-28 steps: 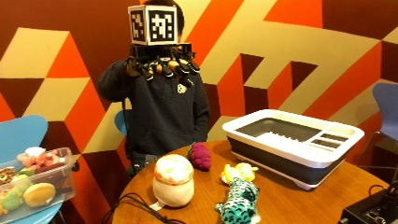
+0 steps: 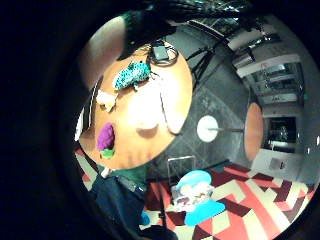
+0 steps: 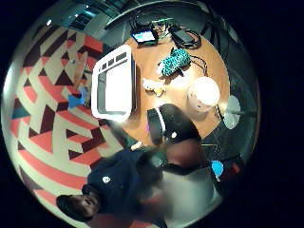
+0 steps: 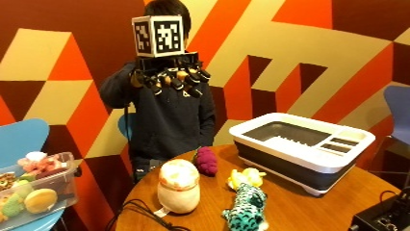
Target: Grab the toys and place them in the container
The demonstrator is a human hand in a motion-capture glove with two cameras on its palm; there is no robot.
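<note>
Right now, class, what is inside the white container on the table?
The container shows a dark basin with nothing visible in it, plus small side compartments. No toys are inside; the purple toy, yellow toy and teal toy lie on the table. The near wall hides part of the floor.

In front of me the round wooden tabletop (image 4: 295, 211) carries a white and grey container (image 4: 301, 147) by its far right edge. A purple toy (image 4: 205, 161) sits at the edge nearest me, a cream and orange plush (image 4: 178, 186) towards the left edge, a small yellow toy (image 4: 245, 177) mid-table, and a teal spotted toy (image 4: 247, 212) just beyond it.
</note>
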